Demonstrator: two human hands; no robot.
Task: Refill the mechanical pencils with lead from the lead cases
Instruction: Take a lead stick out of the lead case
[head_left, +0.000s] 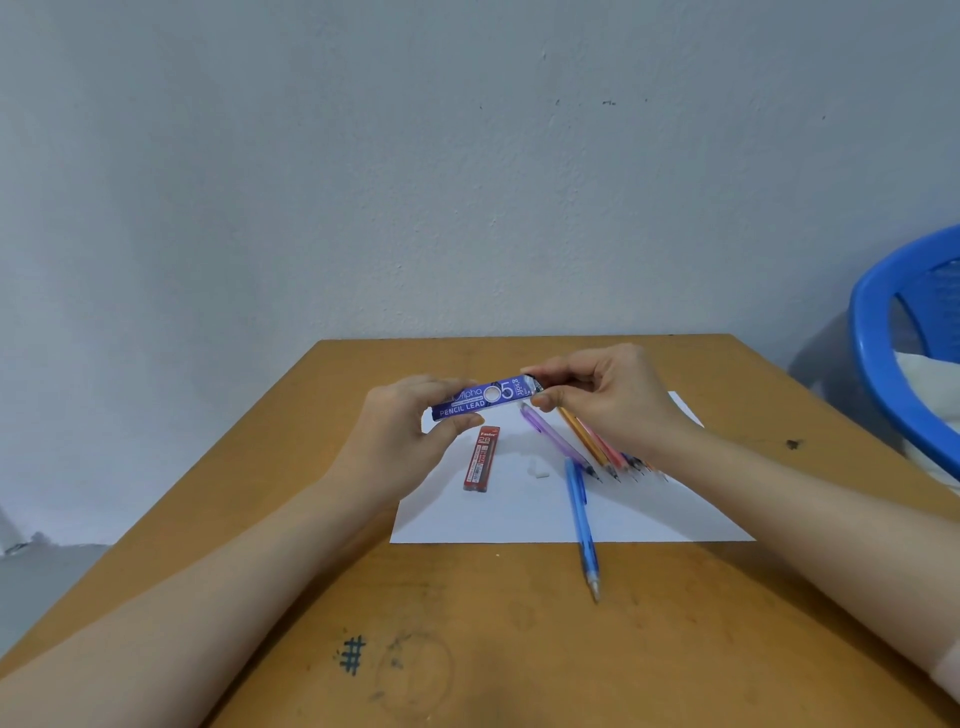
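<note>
I see: purple lead case (483, 398) with white lettering, red case (482, 459), blue pencil (581, 519), white paper (519, 514), tan surface (519, 623).

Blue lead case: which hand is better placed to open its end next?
Right, probably. The right hand pinches the blue lead case at its end, while the left hand grips the body and can steady it.

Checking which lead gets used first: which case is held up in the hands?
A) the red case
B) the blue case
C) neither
B: the left hand and right hand hold the blue case by its ends; the red case lies on the paper.
</note>
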